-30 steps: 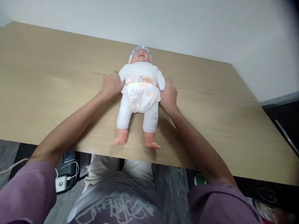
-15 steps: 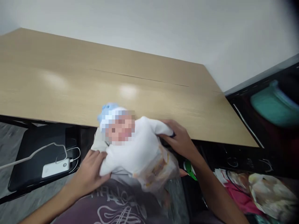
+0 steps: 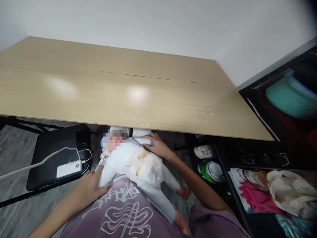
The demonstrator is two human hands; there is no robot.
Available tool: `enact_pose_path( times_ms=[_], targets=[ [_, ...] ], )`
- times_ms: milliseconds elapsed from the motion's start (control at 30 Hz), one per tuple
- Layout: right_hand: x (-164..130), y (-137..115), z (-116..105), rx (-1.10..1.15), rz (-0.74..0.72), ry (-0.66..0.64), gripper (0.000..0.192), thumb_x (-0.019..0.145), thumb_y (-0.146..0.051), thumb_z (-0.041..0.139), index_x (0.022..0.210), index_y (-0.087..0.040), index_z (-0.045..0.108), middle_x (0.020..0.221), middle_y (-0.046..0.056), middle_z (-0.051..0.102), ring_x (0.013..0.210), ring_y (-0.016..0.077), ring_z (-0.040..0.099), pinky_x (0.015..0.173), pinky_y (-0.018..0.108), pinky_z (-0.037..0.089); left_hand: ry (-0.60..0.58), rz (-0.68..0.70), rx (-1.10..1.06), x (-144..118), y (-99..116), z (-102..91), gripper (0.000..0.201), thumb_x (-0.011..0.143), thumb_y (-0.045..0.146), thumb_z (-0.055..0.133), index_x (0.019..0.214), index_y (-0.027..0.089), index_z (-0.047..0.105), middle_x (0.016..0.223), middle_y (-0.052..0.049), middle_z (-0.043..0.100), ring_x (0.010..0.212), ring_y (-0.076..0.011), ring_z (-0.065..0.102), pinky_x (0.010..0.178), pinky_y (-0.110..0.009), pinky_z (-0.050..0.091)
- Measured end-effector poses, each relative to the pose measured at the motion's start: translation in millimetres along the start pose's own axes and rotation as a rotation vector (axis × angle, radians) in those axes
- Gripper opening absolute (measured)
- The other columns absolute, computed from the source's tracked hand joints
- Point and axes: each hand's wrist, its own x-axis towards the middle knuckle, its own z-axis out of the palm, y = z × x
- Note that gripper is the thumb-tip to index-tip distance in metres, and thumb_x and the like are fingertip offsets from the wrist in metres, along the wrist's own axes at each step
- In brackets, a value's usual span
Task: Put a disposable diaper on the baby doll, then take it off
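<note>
A baby doll (image 3: 121, 157) in a white suit and a light blue and white cap lies slantwise against my purple shirt, just below the table's front edge. Round its hips is a white diaper (image 3: 146, 165) with an orange and yellow print. My left hand (image 3: 92, 183) is closed round the doll's arm on the near side. At the far side my right hand (image 3: 157, 145) grips the other arm close to its blue cuff. The doll's bare feet point down to the right, and its head is partly under the tabletop's edge.
The wooden table (image 3: 138, 109) spans the view before a pale wall. A white power bank (image 3: 69, 168) with a cable lies on a black chair seat (image 3: 49, 155) at left. On the right are a green-banded tin (image 3: 213, 172), a pink cloth (image 3: 260, 198), a plastic bag (image 3: 289, 188) and a teal container (image 3: 292, 96).
The doll has come down and back from over the table's edge to against my shirt, with both hands still on its arms. Its legs now show, stretched to the lower right.
</note>
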Motion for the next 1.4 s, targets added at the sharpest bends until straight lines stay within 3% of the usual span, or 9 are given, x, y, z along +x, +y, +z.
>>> enact_pose_path(
  times_ms=[133, 233, 333, 467, 600, 700, 900, 1033, 1400],
  targets=[
    [-28.2, 5.0, -8.7, 0.086, -0.037, 0.078, 0.027, 0.109, -0.048, 0.070, 0.114, -0.024, 0.082, 0.126, 0.013, 0.079, 0.121, 0.0310, 0.074, 0.115, 0.052, 0.057, -0.140, 0.016, 0.159, -10.2, -10.8, -17.5, 0.070, 0.110, 0.073, 0.048, 0.138, 0.014, 0.074, 0.102, -0.018, 0.083, 0.105, -0.0448, 0.077, 0.098, -0.054, 0.058],
    [-49.2, -7.2, -14.7, 0.217, -0.019, -0.050, 0.027, 0.112, -0.049, 0.068, 0.116, -0.024, 0.080, 0.118, 0.009, 0.082, 0.111, 0.0269, 0.077, 0.104, 0.044, 0.060, -0.196, 0.101, 0.155, -20.2, -24.6, -39.5, 0.063, 0.111, 0.071, 0.055, 0.138, 0.020, 0.080, 0.119, -0.018, 0.085, 0.117, -0.0434, 0.077, 0.102, -0.052, 0.059],
    [-56.5, -18.4, -12.2, 0.268, 0.020, -0.114, 0.027, 0.112, -0.047, 0.069, 0.122, -0.024, 0.081, 0.120, 0.007, 0.084, 0.109, 0.0252, 0.077, 0.102, 0.041, 0.060, -0.066, 0.240, 0.171, -17.8, -19.5, -70.6, 0.065, 0.111, 0.068, 0.062, 0.157, 0.023, 0.074, 0.148, -0.018, 0.080, 0.136, -0.0438, 0.074, 0.114, -0.053, 0.057],
    [-48.7, -24.2, -6.9, 0.193, 0.027, -0.057, 0.026, 0.111, -0.045, 0.069, 0.106, -0.023, 0.083, 0.107, 0.006, 0.084, 0.100, 0.0240, 0.076, 0.095, 0.039, 0.057, 0.153, 0.522, 0.178, 18.0, 33.1, -96.4, 0.065, 0.121, 0.062, 0.056, 0.175, 0.026, 0.056, 0.173, -0.013, 0.065, 0.157, -0.0388, 0.062, 0.130, -0.056, 0.048],
    [-41.6, -26.5, -6.5, 0.149, -0.061, 0.000, 0.028, 0.112, -0.040, 0.069, 0.092, -0.023, 0.080, 0.096, 0.004, 0.081, 0.094, 0.0232, 0.074, 0.094, 0.038, 0.054, 0.079, 0.885, 0.118, 71.7, 82.9, -75.7, 0.049, 0.124, 0.049, 0.056, 0.165, 0.022, 0.059, 0.168, -0.014, 0.067, 0.154, -0.0331, 0.062, 0.129, -0.051, 0.048],
    [-38.7, -20.0, -2.0, 0.159, -0.054, 0.051, 0.027, 0.111, -0.040, 0.069, 0.091, -0.023, 0.078, 0.092, 0.004, 0.079, 0.089, 0.0223, 0.073, 0.090, 0.037, 0.054, 0.012, 1.015, 0.105, 99.6, 92.7, -50.1, 0.039, 0.121, 0.043, 0.064, 0.153, 0.021, 0.067, 0.154, -0.014, 0.074, 0.140, -0.0338, 0.068, 0.117, -0.048, 0.051],
    [-23.1, 23.4, 11.0, 0.143, 0.104, 0.150, 0.030, 0.107, -0.049, 0.066, 0.091, -0.024, 0.073, 0.083, 0.002, 0.078, 0.076, 0.0213, 0.071, 0.074, 0.034, 0.053, 0.006, 1.020, -0.003, 114.7, 86.6, -38.5, 0.029, 0.118, 0.048, 0.068, 0.133, 0.023, 0.073, 0.130, -0.011, 0.075, 0.118, -0.0285, 0.069, 0.104, -0.042, 0.049],
    [-15.2, 35.4, 8.9, 0.096, 0.110, 0.233, 0.027, 0.107, -0.047, 0.065, 0.093, -0.025, 0.073, 0.089, 0.004, 0.077, 0.080, 0.0231, 0.070, 0.079, 0.036, 0.054, 0.051, 0.934, -0.032, 115.0, 84.4, -40.7, 0.035, 0.123, 0.050, 0.058, 0.140, 0.022, 0.068, 0.133, -0.013, 0.071, 0.117, -0.0283, 0.066, 0.103, -0.043, 0.050],
    [-21.2, -41.4, 0.4, 0.105, -0.205, 0.092, 0.013, 0.115, -0.029, 0.065, 0.113, -0.024, 0.077, 0.114, 0.008, 0.080, 0.113, 0.0261, 0.074, 0.106, 0.044, 0.057, -0.045, 0.912, -0.160, 126.9, 87.8, -43.2, 0.027, 0.121, 0.047, 0.061, 0.121, 0.022, 0.070, 0.124, -0.012, 0.071, 0.117, -0.0286, 0.062, 0.104, -0.041, 0.047]
  ],
)
